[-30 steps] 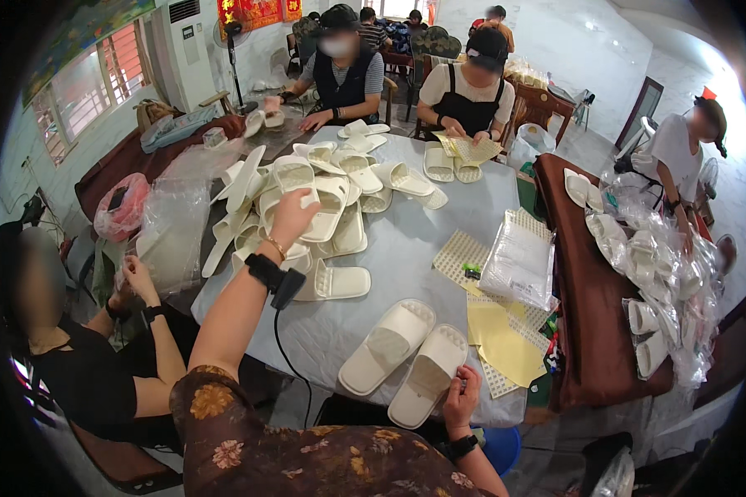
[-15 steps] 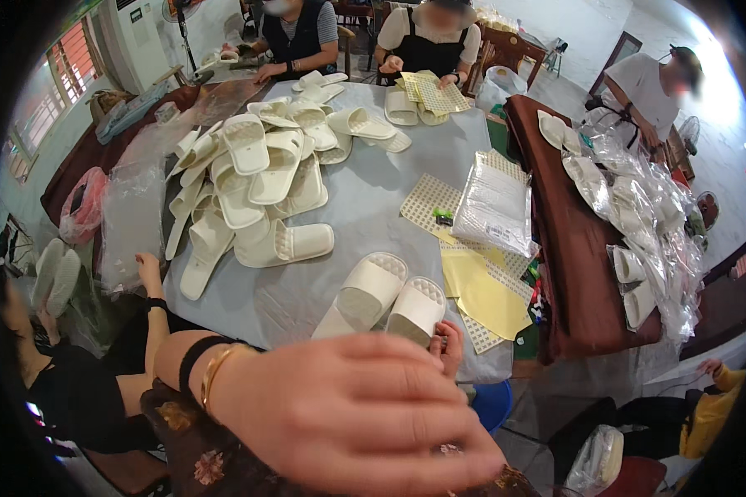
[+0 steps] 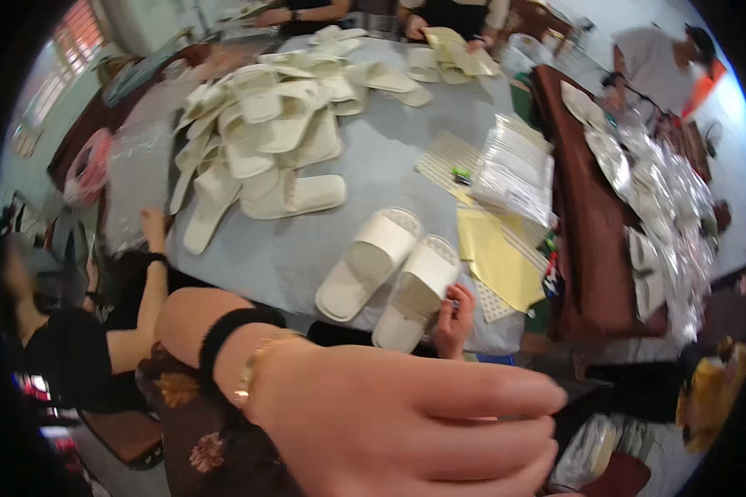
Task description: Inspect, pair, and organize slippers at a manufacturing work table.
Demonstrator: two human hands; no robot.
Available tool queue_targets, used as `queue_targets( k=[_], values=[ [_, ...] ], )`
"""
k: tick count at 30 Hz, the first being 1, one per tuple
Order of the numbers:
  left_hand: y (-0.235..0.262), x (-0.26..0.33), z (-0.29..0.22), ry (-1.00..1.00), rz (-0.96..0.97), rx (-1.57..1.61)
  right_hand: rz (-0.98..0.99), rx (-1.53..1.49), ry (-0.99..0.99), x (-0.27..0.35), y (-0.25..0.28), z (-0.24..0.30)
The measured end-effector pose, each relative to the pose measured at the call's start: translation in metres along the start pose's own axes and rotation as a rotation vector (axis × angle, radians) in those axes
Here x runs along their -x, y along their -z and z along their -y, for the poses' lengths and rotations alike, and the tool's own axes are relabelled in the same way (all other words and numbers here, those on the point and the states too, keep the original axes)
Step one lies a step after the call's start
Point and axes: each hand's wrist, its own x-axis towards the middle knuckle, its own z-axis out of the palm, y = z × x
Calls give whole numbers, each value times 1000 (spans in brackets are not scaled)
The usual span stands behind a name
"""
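My left hand [image 3: 398, 422] reaches in from the lower left, large and close, wearing a black band and a gold bracelet. Its back faces up; the fingers are pressed together and bent, hiding whatever they may hold. Beyond it, my right hand [image 3: 453, 323] is closed in a pinch at the table's near edge, with a tiny dark thing at the fingertips too small to name. Two cream slippers lie side by side with toes pointing away: the left slipper [image 3: 369, 263] and the right slipper [image 3: 419, 290], the latter just beside my right hand.
A heap of cream slippers [image 3: 265, 132] covers the table's left. On the right lie yellow sticker sheets [image 3: 497, 261] and a silvery bubble mailer [image 3: 514, 174]. Bagged slippers rest on a brown bench [image 3: 584, 248]. Several people work around; a neighbour's arm [image 3: 153, 273] is at left.
The view has tilted and shifted, so the table appears higher. My left hand has moved right and lower in the picture, uncovering more of the two slippers and my right hand.
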Motion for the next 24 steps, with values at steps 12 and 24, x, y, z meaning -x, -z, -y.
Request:
queue_targets(
  k=[12,24],
  values=[
    [68,3,12,105,352,112,4,96,89,-1,2,4],
    [95,219,39,1230,1173,-620,14,83,33,-5,5,14]
  ],
)
